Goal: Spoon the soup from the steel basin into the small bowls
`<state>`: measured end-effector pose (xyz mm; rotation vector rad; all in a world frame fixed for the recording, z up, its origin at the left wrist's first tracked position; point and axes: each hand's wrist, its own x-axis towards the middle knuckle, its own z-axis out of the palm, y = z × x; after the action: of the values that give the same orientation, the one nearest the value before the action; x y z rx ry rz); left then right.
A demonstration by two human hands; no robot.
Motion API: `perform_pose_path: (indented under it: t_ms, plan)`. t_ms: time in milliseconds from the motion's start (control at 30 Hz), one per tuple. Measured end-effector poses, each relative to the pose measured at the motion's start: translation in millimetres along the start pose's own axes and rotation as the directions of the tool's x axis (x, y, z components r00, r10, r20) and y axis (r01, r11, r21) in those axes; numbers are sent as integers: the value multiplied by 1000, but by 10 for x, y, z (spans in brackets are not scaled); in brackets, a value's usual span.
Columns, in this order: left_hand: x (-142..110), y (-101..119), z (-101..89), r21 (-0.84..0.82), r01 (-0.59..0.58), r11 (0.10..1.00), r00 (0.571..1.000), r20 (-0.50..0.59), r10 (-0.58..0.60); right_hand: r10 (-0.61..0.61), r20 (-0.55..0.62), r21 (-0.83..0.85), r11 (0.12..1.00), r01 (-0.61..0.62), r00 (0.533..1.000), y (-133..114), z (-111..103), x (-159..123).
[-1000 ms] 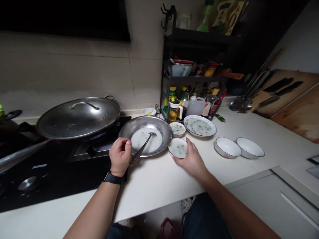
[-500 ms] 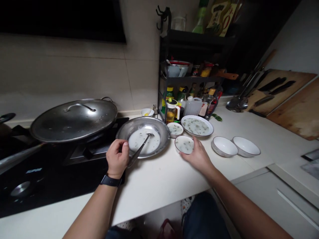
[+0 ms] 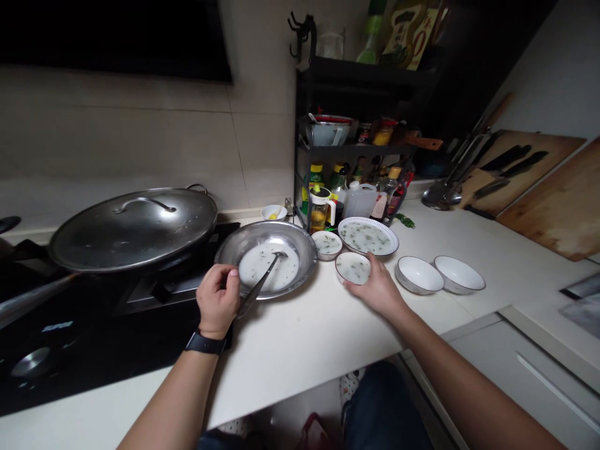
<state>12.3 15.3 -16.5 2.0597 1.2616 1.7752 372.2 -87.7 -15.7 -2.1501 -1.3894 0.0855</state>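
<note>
Shifted since the earlier frames: one small bowl of cloudy liquid with green bits [image 3: 340, 277], carried rightward off the flank of a steel basin [image 3: 307, 256] toward two white bowls [image 3: 419, 275].
Right hand [image 3: 377, 287]: fingers closed around that bowl's right side; whether it rests on or just above the surface cannot be told.
Left hand [image 3: 218, 299]: fingers curled at the basin's left rim, beside the handle of a ladle [image 3: 257, 290] that leans in the basin; whether they grip anything cannot be told. Dark watch [image 3: 205, 343] at the wrist.
Surface [image 3: 290, 350]: white, running to the right wall. On it, behind the carried bowl, a second filled small bowl [image 3: 327, 256] and a filled, ridged plate [image 3: 395, 236]; farther back, a small white dish [image 3: 265, 213] holding something yellow; right of the plate, a green leaf [image 3: 405, 220].
Left: black glass cooktop [image 3: 117, 344], bearing a domed metal lid [image 3: 131, 228] on a pan.
Back: pale tiled wall [image 3: 187, 144]; dark tiered rack [image 3: 370, 70] stocked with bottles and jars.
Right: wooden boards [image 3: 553, 150] leaning upright, knives before them. Dim light.
</note>
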Motion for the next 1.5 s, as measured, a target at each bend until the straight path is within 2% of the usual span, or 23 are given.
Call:
perform_pose_path:
  t_ms: [200,300,367,433,500,567,633,700,833,1033,1200,1333,1500]
  plan:
    - [-4,-5,2,7,13,1000,1000,5,-13,5,16,-8,1000,-5,1000,4,6,9]
    - [-2,-5,3,10,16,1000,1000,4,-17,-15,47,-34,999,16,999,32,-65,-15]
    - [0,-3,2,10,15,1000,1000,3,-15,-40,40,-74,996,43,998,93,-183,-50]
    - [0,-2,2,3,8,1000,1000,0,-8,-42,-36,-128,991,37,998,208,-352,-82]
    - [-1,-6,2,-4,1,1000,1000,-4,-2,-17,-140,-201,979,-12,990,378,-543,-85]
    - [-3,-15,4,-2,-1,1000,1000,-7,1,13,-165,-305,950,-64,986,589,-720,-43]
    - [-6,-27,7,-7,-4,1000,1000,-8,4,56,-55,-427,901,-75,997,805,-852,44]
    - [-9,-38,10,-12,-7,1000,1000,-8,7,68,94,-511,860,-11,993,983,-931,157]
    - [-11,-49,12,-10,-11,1000,1000,-7,11,42,278,-523,844,114,960,1142,-986,382]
    - [-9,-41,11,7,1,1000,1000,4,-1,104,386,-532,837,129,917,1106,-1046,589]
    - [-14,-43,8,3,-2,1000,1000,-1,2,84,397,-538,828,158,914,1056,-1082,606]
    - [-12,-20,6,3,7,1000,1000,4,-7,36,408,-523,828,202,912,975,-1067,439]
    - [0,23,9,-3,4,1000,1000,3,-4,-90,412,-457,840,291,907,732,-976,-24]
